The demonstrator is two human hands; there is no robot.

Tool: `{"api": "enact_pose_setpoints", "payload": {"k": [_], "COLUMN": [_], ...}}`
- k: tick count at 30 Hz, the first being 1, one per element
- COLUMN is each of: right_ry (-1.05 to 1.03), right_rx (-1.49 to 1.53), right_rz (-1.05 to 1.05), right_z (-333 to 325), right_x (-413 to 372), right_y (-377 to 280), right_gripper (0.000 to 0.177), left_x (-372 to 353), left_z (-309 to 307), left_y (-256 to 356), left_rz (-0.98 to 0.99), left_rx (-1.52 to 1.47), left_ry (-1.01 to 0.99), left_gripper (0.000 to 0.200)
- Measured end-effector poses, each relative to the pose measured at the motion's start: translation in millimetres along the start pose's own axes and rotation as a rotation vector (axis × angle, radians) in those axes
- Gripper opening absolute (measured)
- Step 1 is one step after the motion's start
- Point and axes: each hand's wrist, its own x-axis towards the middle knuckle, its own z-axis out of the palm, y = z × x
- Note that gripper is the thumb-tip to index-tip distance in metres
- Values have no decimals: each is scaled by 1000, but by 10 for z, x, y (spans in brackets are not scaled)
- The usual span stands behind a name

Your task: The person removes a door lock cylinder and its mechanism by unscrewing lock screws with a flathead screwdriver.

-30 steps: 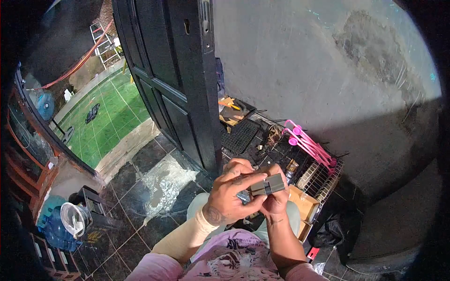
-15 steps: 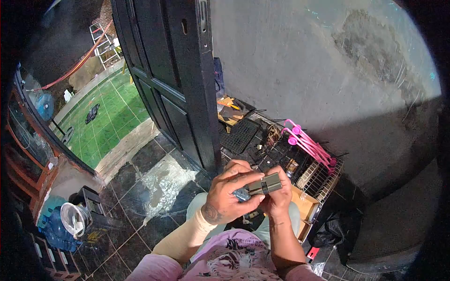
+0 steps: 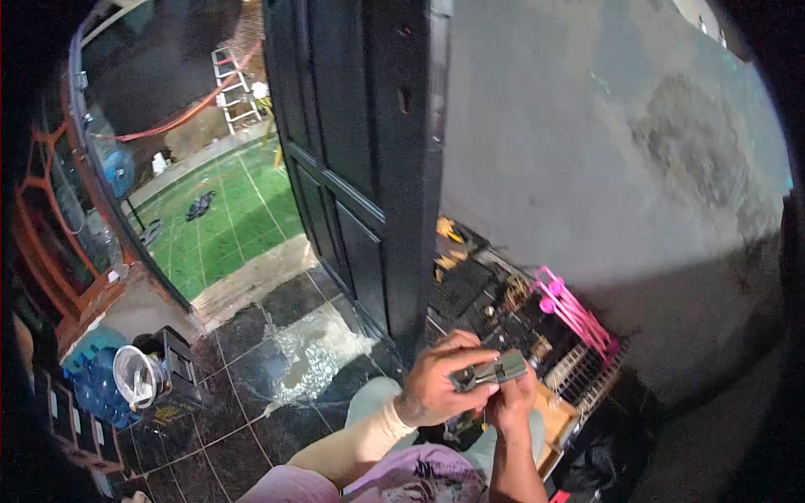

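Observation:
A metal lock cylinder (image 3: 510, 365) is held between my two hands, above my knees. My left hand (image 3: 444, 381) has its fingers and thumb closed on the cylinder's left part. On the other side, my right hand (image 3: 513, 401) grips the right end from below and behind. Just beyond my hands stands a black panelled door (image 3: 360, 168), with a cut-out (image 3: 405, 101) in its face. Parts of the fingers on the far side of the cylinder are hidden.
Pink folded tubing (image 3: 579, 314) and a wire rack (image 3: 579, 369) lie by the grey wall (image 3: 545, 151). A cardboard box (image 3: 555, 419) is right of my knees. To the left are a clear bucket (image 3: 138, 377), a blue bottle (image 3: 99, 390) and a ladder (image 3: 236, 92).
The view has shifted, so the door and floor items appear further right. Both hands and the cylinder appear lower and to the right, with the cylinder turned slightly.

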Motion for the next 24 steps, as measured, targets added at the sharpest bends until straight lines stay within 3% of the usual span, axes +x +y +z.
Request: {"api": "enact_pose_setpoints", "payload": {"k": [2, 5, 9, 12, 14, 16, 19, 22, 24], "right_ry": [-63, -69, -13, 16, 155, 160, -63, -141, -63], "right_rx": [268, 226, -169, -78, -232, -126, -13, -82, -193], "right_rz": [-32, -59, -327, -225, -328, -290, 47, 32, -136], "right_z": [138, 94, 197, 290, 230, 274, 515, 748, 754], "right_x": [-16, 21, 116, 96, 110, 166, 167, 223, 287], "right_y": [-95, -21, 74, 126, 367, 486, 148, 91, 271], "right_gripper": [21, 20, 19, 17, 15, 18, 15, 17, 19], "left_x": [-66, -102, -118, -160, -174, -199, -250, -293, -285], "left_z": [48, 24, -53, -119, -184, -277, -415, -513, -570], "left_y": [-44, -117, -28, -6, 24, -20, -168, -346, -359], "left_rz": [-96, -52, -110, -91, -65, -36, -62, -61, -93], "left_rx": [-23, 17, 1, 39, 55, 92, 8, -20, -49], "left_ry": [92, 89, 125, 146, 150, 192, 274, 351, 327], "left_gripper": [40, 41, 43, 42, 41, 40, 38, 36, 35]}}
